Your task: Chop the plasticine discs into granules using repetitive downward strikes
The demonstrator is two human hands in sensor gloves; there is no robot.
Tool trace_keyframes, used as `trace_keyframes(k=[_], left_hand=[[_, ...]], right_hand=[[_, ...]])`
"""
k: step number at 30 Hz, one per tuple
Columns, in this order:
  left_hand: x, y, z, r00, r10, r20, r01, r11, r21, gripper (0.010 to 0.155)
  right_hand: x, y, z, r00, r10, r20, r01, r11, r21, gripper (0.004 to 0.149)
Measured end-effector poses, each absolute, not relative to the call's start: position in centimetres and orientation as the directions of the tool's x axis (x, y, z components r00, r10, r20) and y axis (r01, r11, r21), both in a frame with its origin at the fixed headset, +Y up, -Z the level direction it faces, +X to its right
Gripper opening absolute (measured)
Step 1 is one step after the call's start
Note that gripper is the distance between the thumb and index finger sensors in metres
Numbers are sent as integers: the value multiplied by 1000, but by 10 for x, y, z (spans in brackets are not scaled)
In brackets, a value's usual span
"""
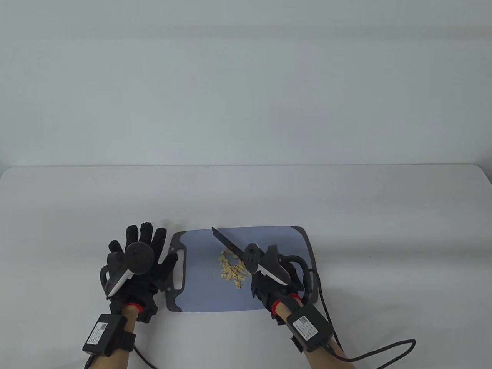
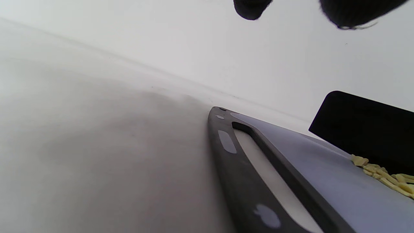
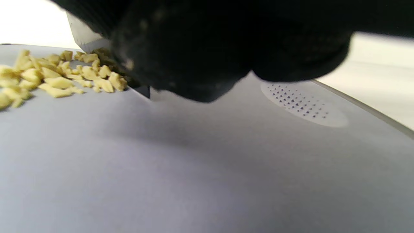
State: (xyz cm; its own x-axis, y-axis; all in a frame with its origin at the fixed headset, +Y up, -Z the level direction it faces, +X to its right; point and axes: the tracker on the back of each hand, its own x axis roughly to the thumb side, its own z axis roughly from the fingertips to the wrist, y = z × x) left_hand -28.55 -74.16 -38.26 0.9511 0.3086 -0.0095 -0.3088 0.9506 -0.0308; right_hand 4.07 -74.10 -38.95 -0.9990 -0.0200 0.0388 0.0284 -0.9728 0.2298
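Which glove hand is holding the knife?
The right hand grips the black knife, blade angled over the yellow plasticine bits. The left hand holds nothing; its fingers lie spread by the cutting board's handle.

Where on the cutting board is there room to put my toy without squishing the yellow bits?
The cutting board is bare along its near edge, below the yellow pieces, and at its far right corner. The middle is crowded: the knife in the right hand crosses the pile. The left hand covers the handle slot.

Pale yellow plasticine pieces (image 1: 232, 271) lie in a loose pile mid-board on a blue-grey cutting board (image 1: 207, 296). A black knife (image 1: 227, 243) angles over the pile.
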Motion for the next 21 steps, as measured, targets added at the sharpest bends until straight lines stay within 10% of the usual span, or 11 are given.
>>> trace_keyframes(k=[21], left_hand=[[-284, -743, -384, 955, 296, -6, -296, 954, -40, 83]], right_hand=[[23, -729, -374, -991, 78, 112, -49, -970, 240, 44]])
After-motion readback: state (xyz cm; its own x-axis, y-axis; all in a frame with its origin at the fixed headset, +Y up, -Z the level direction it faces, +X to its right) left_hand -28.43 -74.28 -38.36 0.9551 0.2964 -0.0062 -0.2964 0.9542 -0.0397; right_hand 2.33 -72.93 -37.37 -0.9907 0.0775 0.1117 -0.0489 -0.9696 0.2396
